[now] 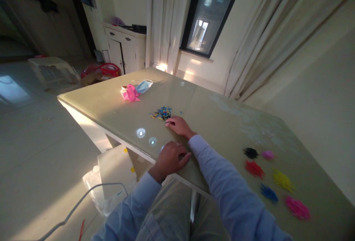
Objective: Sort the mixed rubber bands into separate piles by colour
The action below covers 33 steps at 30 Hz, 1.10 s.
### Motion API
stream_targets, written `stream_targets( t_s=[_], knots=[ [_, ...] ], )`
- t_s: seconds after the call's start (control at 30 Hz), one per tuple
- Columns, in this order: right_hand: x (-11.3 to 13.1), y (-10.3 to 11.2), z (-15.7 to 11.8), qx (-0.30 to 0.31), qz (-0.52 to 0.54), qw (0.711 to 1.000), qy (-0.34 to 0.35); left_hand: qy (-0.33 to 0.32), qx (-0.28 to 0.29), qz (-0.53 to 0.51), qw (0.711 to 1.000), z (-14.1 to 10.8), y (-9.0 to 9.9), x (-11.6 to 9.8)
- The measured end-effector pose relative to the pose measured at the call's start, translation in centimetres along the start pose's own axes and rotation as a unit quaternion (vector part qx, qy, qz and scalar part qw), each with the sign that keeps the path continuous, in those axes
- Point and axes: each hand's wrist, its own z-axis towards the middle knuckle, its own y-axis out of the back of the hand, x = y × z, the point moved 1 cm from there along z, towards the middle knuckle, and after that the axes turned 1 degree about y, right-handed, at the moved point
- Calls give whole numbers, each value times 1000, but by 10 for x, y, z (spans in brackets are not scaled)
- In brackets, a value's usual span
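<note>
We see the mixed pile of small pieces point(163, 112) near the frame's centre, long axis running roughly left to right (single ones point every way). Our right hand point(179, 126), bunched, meets its lower-right edge; whether it pinches one, we cannot tell. Below, our left hand point(171, 160) curls loosely, grip hidden

Two hands point(169, 159), one mixed-colour pile point(163, 112), six single-colour piles point(254, 169), one face mask point(144, 86), one table point(210, 126)

This looks like a room in a home. Long pale curtains point(166, 15) flank a dark-framed window point(212, 8); a white panelled cabinet point(130, 50) stands nearby.
</note>
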Motion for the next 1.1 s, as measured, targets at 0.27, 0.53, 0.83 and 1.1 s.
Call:
stream_targets(
  t_s=[0.27, 0.53, 0.83, 1.1],
  knots=[
    [2, 7, -14, -25, 19, 999, 9, 4, 5, 7, 1000, 1, 2, -1],
    [18, 28, -45, -119, 108, 987, -12, 14, -3, 3, 1000, 1, 2, 0],
    [52, 71, -138, -285, 254, 918, -111, 9, -49, -83, 995, 4, 0, 11],
    [68, 93, -240, -448, 363, 788, -216, 33, -59, -70, 995, 5, 3, 14]
  ],
)
